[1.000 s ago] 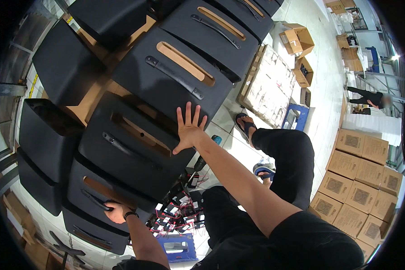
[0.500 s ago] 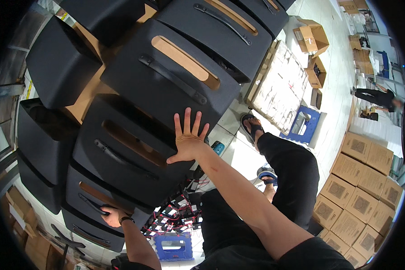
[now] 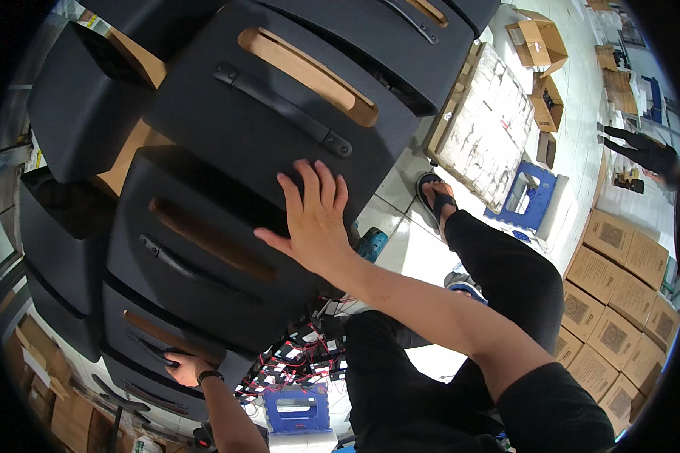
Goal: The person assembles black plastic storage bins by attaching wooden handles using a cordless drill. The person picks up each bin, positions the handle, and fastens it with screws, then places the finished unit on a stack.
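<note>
My left hand (image 3: 185, 368) is closed round the black strap handle (image 3: 149, 349) of a black cabinet (image 3: 117, 308) low on the left. Fingers apart and slightly bent, my right hand (image 3: 315, 223) is at the lower edge of a large black cabinet (image 3: 196, 98). That cabinet has a long slot and its own strap handle (image 3: 279, 109). Below my right thumb stands another black cabinet (image 3: 196, 226) with a similar slot and handle. Whether my right fingertips press on the surface is hard to tell.
Red-wired small parts (image 3: 298, 351) lie beside a blue plastic stool (image 3: 298, 411). At right are a white-topped platform (image 3: 483, 121), another blue stool (image 3: 533, 196), open cartons (image 3: 536, 41) and stacked cartons (image 3: 612, 332). A teal power tool (image 3: 372, 244) lies near my right forearm. Another person (image 3: 646, 155) stands far right.
The view has shifted, so the cabinets appear farther left and higher. My right hand's fingers have bent from flat and outstretched. My left hand keeps its hold on the handle.
</note>
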A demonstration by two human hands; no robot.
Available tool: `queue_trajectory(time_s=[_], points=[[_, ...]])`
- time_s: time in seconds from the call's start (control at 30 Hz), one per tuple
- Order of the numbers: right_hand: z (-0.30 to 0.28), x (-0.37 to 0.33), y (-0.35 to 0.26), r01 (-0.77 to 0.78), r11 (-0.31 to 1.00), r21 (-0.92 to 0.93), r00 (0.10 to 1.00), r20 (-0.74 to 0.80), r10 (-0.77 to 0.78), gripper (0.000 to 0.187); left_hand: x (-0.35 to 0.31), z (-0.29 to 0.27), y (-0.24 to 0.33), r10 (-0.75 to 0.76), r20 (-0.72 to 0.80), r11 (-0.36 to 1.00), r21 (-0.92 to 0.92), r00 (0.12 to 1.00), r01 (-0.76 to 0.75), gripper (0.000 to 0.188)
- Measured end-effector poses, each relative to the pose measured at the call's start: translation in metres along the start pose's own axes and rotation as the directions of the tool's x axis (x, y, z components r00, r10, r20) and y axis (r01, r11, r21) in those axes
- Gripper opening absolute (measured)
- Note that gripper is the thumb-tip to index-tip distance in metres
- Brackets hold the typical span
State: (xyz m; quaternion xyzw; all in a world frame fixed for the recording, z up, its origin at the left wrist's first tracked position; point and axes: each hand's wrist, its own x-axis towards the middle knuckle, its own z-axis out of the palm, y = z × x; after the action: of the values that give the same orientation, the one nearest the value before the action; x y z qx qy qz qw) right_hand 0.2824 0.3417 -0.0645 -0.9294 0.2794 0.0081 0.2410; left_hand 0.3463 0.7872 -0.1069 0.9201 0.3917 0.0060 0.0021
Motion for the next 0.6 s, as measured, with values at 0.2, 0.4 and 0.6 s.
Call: queue_trajectory(time_s=[0.2, 0.4, 0.6], points=[[-0.014, 0.126, 0.016, 0.188, 0.97, -0.152, 0.887, -0.398, -0.235, 0.068, 0.005, 0.003, 0.004, -0.009, 0.021, 1.0, -0.017, 1.0, 0.01, 0.087], [-0.005, 0.172, 0.014, 0.125, 0.932, -0.341, 0.92, -0.312, -0.238, 0.058, 0.005, 0.01, -0.004, 0.005, -0.08, 1.0, -0.029, 0.997, -0.008, 0.083], [0.001, 0.161, 0.026, 0.197, 0.929, -0.314, 0.881, -0.359, -0.308, 0.06, 0.002, 0.007, -0.002, 0.062, -0.098, 0.998, -0.025, 0.993, -0.065, 0.081]])
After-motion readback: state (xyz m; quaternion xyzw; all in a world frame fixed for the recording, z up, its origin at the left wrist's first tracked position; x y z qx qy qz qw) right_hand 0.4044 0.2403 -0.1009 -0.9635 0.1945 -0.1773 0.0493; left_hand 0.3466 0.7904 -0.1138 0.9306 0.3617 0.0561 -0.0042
